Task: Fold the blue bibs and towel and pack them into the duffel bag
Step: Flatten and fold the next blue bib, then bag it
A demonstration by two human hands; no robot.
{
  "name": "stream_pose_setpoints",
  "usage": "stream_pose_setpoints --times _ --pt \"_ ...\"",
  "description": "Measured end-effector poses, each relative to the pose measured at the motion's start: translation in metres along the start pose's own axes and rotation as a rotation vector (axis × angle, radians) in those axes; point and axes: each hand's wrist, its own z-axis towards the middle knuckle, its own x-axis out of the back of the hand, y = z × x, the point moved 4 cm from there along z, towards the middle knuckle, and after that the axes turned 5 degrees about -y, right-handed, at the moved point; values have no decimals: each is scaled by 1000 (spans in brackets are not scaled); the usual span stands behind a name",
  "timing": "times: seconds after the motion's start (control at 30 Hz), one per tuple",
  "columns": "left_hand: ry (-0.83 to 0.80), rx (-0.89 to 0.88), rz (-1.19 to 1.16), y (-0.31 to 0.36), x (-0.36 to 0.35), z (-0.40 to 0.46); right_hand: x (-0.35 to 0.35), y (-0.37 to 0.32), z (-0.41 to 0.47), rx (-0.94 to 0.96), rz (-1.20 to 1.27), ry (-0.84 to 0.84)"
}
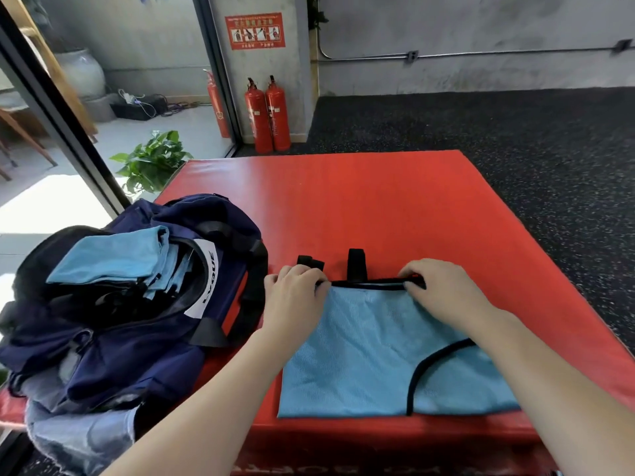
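Note:
A light blue bib (pixel 371 352) with black trim lies flat on the red mat (pixel 378 207), its black straps pointing away from me. My left hand (pixel 295 297) pinches the bib's far left corner and my right hand (pixel 443 293) pinches the black top edge further right. A navy duffel bag (pixel 144 338) sits open at the mat's left edge. Folded light blue cloth (pixel 113 259) lies in its mouth.
A pale blue towel or cloth (pixel 79 438) hangs under the bag at lower left. Beyond the mat stand two red fire extinguishers (pixel 268 115), a potted plant (pixel 151 159) and dark speckled floor (pixel 515 132).

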Motion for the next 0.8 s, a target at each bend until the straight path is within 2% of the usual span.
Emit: stream_pose_setpoints --times 0.17,0.3,0.5,0.67,0.8 --pt "72 35 13 -8 -2 4 14 33 -3 -72 85 28" --pt "44 124 -77 -3 1 3 16 50 -6 -101 157 30" --pt "45 162 -166 14 -2 13 23 56 -13 -158 182 -25" --pt "-84 93 -227 30 -33 29 25 51 -30 -141 134 -161" --pt "-165 30 -140 53 -58 36 18 33 -49 -51 130 -256"
